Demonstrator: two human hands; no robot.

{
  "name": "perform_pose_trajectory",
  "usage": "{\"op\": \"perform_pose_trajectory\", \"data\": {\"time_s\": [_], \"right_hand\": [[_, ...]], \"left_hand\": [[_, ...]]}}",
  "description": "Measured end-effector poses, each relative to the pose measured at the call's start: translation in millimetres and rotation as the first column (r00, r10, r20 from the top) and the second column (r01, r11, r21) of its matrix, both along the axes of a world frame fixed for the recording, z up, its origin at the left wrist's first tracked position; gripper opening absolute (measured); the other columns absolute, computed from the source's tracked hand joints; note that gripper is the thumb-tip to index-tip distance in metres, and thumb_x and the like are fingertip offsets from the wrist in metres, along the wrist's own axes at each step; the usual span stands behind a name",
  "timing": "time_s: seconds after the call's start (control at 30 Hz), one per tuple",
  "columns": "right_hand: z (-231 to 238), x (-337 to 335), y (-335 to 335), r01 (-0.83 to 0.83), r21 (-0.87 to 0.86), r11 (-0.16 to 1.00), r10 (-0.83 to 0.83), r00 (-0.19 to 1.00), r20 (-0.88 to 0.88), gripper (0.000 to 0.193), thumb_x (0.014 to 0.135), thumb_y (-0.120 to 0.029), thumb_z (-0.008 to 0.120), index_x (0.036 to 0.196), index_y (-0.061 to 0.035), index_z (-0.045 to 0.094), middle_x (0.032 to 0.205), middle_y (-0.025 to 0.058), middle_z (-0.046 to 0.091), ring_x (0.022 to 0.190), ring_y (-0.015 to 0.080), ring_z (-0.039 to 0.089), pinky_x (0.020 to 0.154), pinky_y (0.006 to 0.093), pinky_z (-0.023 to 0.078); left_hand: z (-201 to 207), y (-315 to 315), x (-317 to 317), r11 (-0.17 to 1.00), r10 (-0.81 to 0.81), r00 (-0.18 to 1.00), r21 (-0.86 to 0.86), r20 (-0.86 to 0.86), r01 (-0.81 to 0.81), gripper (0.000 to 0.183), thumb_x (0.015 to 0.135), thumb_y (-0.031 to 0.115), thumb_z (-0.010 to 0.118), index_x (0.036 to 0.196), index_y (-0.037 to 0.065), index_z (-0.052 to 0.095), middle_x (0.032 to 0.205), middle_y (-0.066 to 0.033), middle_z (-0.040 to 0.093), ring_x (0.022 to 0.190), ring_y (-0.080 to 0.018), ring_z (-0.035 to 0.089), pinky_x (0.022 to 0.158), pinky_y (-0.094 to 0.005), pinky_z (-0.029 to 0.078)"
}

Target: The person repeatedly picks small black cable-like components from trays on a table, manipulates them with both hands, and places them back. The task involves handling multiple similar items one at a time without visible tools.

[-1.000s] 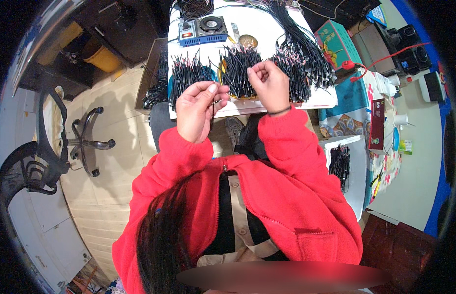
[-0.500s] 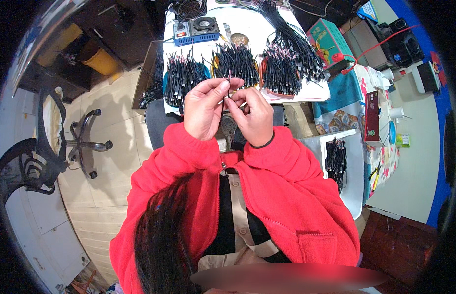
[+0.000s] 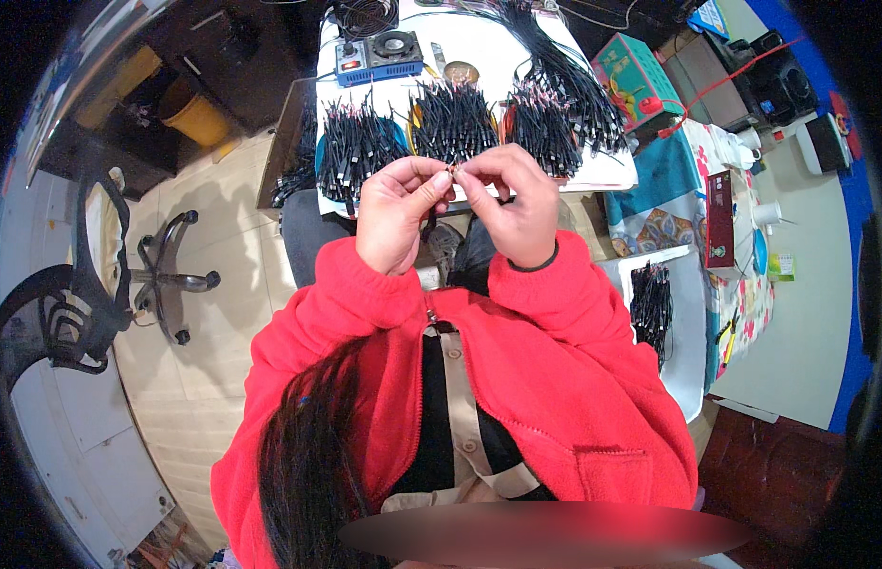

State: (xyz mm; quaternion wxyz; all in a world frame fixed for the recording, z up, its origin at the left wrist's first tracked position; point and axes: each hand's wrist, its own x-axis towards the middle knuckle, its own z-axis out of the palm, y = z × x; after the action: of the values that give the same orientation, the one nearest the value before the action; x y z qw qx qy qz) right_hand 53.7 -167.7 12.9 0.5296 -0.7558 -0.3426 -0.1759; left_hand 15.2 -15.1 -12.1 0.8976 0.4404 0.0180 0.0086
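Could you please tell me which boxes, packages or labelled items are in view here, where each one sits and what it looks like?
Green box: right end of the white table, rectangular carton, green with red and yellow print.
Dark red box: on the patterned cloth to the right, slim upright rectangle with small pale markings.
Small green packet: far right on the pale surface, flat, green and yellow.
No screens visible.

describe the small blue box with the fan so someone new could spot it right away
Start at the white table covered in bundles of black wires. At its far edge, beyond the left bundle, sits the blue box. Unlike the wire piles around it, it is a solid block with a round black fan on top.
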Motion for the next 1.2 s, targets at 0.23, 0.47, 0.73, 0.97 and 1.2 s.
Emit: {"op": "perform_pose_trajectory", "data": {"time_s": [0.23, 0.47, 0.73, 0.97, 1.2], "right_hand": [[-11, 0, -1, -0.225, 0.397, 0.89, 0.373, 0.86, -0.349, 0.007, 0.084, 0.0, 0.064, 0.09, -0.0001, 0.059, 0.084, 0.0057, 0.06, 0.074, 0.0133, 0.059, 0.069, 0.0246, 0.048], [-5, 4, -5, -0.271, 0.549, 0.791, 0.579, 0.622, -0.527, 0.015, 0.087, -0.006, 0.064, 0.099, 0.0006, 0.057, 0.087, 0.0015, 0.061, 0.082, 0.0091, 0.059, 0.076, 0.0236, 0.049], [-13, 6, -13, -0.22, 0.706, 0.673, 0.728, 0.363, -0.581, 0.014, 0.089, -0.008, 0.062, 0.099, -0.0005, 0.056, 0.089, 0.0063, 0.06, 0.079, 0.0147, 0.06, 0.072, 0.0268, 0.049], [-26, 8, -15, -0.126, 0.838, 0.531, 0.838, 0.225, -0.497, 0.015, 0.093, -0.014, 0.055, 0.101, -0.0006, 0.054, 0.09, 0.0085, 0.058, 0.075, 0.0167, 0.059, 0.068, 0.03, 0.049], [-46, 13, -23, 0.1, 0.78, 0.618, 0.764, 0.157, -0.626, 0.012, 0.091, -0.013, 0.055, 0.099, -0.0062, 0.05, 0.086, 0.0019, 0.055, 0.072, 0.0098, 0.054, 0.067, 0.0236, 0.044]], "left_hand": [[-1, 7, -3, 0.957, -0.222, 0.975, -0.197, -0.014, 0.214, 0.01, 0.089, 0.004, 0.06, 0.096, -0.002, 0.062, 0.083, -0.008, 0.065, 0.067, -0.0108, 0.057, 0.06, -0.0214, 0.045], [-9, 17, 1, 0.723, -0.604, 0.793, -0.36, 0.087, 0.59, 0.02, 0.091, 0.014, 0.059, 0.105, 0.0, 0.059, 0.081, -0.0041, 0.058, 0.058, -0.0055, 0.042, 0.054, -0.0197, 0.036], [-11, 13, 4, 0.822, -0.507, 0.86, -0.268, 0.057, 0.502, 0.016, 0.088, 0.009, 0.062, 0.101, -0.001, 0.061, 0.083, -0.0083, 0.062, 0.058, -0.0079, 0.049, 0.053, -0.0195, 0.04], [-11, 5, 8, 0.942, -0.33, 0.938, -0.038, 0.105, 0.335, 0.017, 0.085, 0.003, 0.064, 0.101, -0.001, 0.063, 0.084, -0.0139, 0.066, 0.068, -0.0146, 0.061, 0.056, -0.0215, 0.043], [-19, -9, 19, 0.924, -0.209, 0.974, 0.345, 0.093, 0.165, 0.017, 0.087, 0.0, 0.062, 0.103, -0.003, 0.064, 0.082, -0.0104, 0.069, 0.069, -0.0091, 0.06, 0.058, -0.0203, 0.044]]}}
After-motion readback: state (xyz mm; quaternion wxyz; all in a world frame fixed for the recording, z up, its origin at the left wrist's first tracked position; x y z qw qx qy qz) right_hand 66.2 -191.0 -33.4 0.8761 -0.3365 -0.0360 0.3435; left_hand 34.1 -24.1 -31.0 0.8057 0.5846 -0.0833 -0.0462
